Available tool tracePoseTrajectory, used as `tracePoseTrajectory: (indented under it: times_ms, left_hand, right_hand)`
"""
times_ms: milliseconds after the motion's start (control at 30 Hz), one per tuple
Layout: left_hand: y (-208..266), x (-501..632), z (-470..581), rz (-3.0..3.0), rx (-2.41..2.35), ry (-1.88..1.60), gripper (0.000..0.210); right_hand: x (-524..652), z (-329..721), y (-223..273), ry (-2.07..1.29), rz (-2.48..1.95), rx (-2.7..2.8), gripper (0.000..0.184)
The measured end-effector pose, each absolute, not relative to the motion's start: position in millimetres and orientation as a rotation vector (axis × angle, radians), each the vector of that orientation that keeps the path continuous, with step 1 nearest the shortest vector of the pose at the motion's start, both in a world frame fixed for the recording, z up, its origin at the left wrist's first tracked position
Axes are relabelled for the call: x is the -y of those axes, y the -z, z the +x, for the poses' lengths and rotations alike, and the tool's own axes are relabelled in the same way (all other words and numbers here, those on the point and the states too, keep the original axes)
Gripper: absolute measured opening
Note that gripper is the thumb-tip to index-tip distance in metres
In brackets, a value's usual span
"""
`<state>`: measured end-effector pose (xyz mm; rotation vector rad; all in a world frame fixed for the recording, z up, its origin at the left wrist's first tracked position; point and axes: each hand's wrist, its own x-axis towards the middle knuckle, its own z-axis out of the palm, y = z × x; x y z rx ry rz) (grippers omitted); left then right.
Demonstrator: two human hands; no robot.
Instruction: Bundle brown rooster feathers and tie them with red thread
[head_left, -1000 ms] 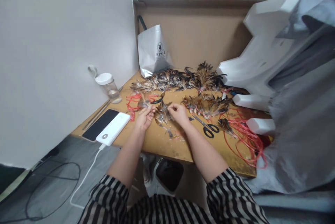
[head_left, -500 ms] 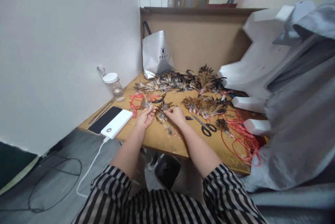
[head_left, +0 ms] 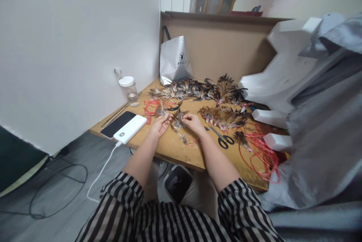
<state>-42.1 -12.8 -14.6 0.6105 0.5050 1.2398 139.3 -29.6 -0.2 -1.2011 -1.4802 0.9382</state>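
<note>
My left hand (head_left: pixel 161 125) is closed around the base of a small bunch of brown feathers (head_left: pixel 162 109), its tips fanned upward. Close by on the right, my right hand (head_left: pixel 193 123) pinches at the edge of a loose heap of dark and brown feathers (head_left: pixel 177 116); the fingertips seem to grip a feather there, though it is too small to see well. Between my wrists, feather scraps (head_left: pixel 183 138) lie on the wooden table (head_left: pixel 172 151). Black-handled scissors (head_left: pixel 222 138) rest right of my right hand, below a row of tied feather bunches (head_left: pixel 223 116).
Red plastic string (head_left: pixel 260 149) tangles at the right beside white foam blocks (head_left: pixel 275 142). A long feather pile (head_left: pixel 192 89) lies at the back before a silver bag (head_left: pixel 174 60). At the left are a lidded jar (head_left: pixel 129 91), a phone (head_left: pixel 117 124) and a cabled power bank (head_left: pixel 130 128).
The whole view has shifted slightly, so the scene sits a little further right. Both hands stay at nearly the same spots over the table, with the left still holding its feathers.
</note>
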Motion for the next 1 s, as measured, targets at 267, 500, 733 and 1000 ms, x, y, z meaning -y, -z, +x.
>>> tracePoseTrajectory:
  times_ms: [267, 500, 733, 1000]
  left_hand:
    - [13.1, 19.8, -40.8, 0.675, -0.547, -1.202, 0.008]
    - [15.5, 20.9, -38.4, 0.772, -0.563, -1.088, 0.010]
    - [14.8, 21.7, -35.2, 0.855, -0.576, -1.018, 0.014]
    - [18.8, 18.4, -34.4, 0.824, -0.596, -1.066, 0.013]
  right_hand:
    - [28.6, 135.6, -3.2, -1.396, -0.948, 1.028, 0.030]
    - [25.7, 127.6, -7.0, -1.380, -0.886, 0.956, 0.029]
    - [21.3, 116.6, -9.0, -1.213, -0.934, 0.966, 0.026]
    - [22.2, 110.0, -3.6, -1.214, -0.908, 0.937, 0.026]
